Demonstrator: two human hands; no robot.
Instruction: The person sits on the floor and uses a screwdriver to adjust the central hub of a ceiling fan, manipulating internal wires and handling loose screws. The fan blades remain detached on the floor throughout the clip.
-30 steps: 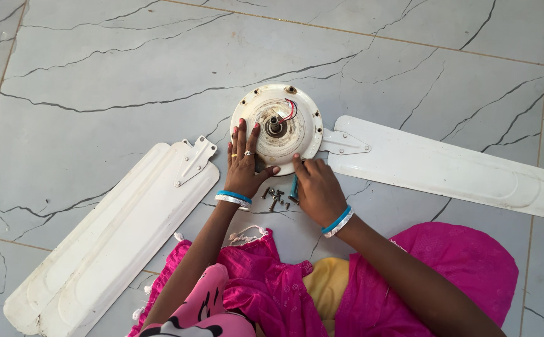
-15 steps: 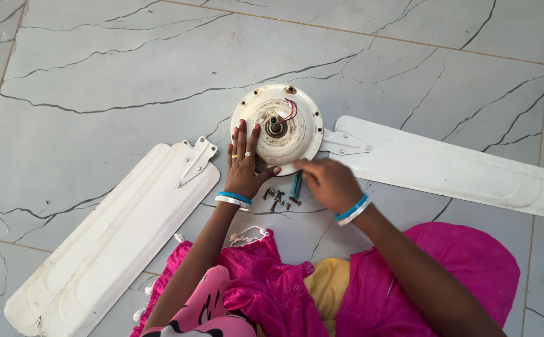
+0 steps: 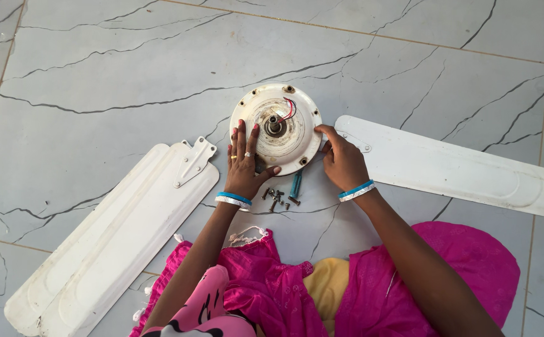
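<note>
Far left, at 8 o'clock from the motor: two white fan blades [image 3: 116, 237] stacked on the marble floor [image 3: 97, 68], running diagonally from the bottom-left corner up toward the hub. Their metal mounting bracket [image 3: 195, 161] points at the motor and lies just short of it.

Your left hand [image 3: 245, 163] lies flat, fingers spread and open, on the 7 o'clock edge of the round white fan motor [image 3: 276, 128], gripping nothing. Rings on two fingers, a blue and silver bangle [image 3: 233, 199] at the wrist.

The motor sits on the floor at frame centre, just above both your hands. Its shaft stub stands up in the middle, with short red and dark wires [image 3: 289, 110] curling off at 1 o'clock from the shaft. Screw holes ring the rim.

At 6 o'clock from the motor, between your wrists: a small cluster of loose screws [image 3: 276, 198] and a blue-handled tool [image 3: 295, 185] lying on the floor, near but apart from either hand.

Your right hand [image 3: 343, 161] is curled at the motor's 4 o'clock edge, fingertips pressed to the rim where the third fan blade [image 3: 453, 167] meets it; you cannot tell whether it pinches anything small. This blade stretches off at 3 to 4 o'clock toward the right edge.

Bottom of frame: pink clothing [image 3: 409, 281] over your lap.
</note>
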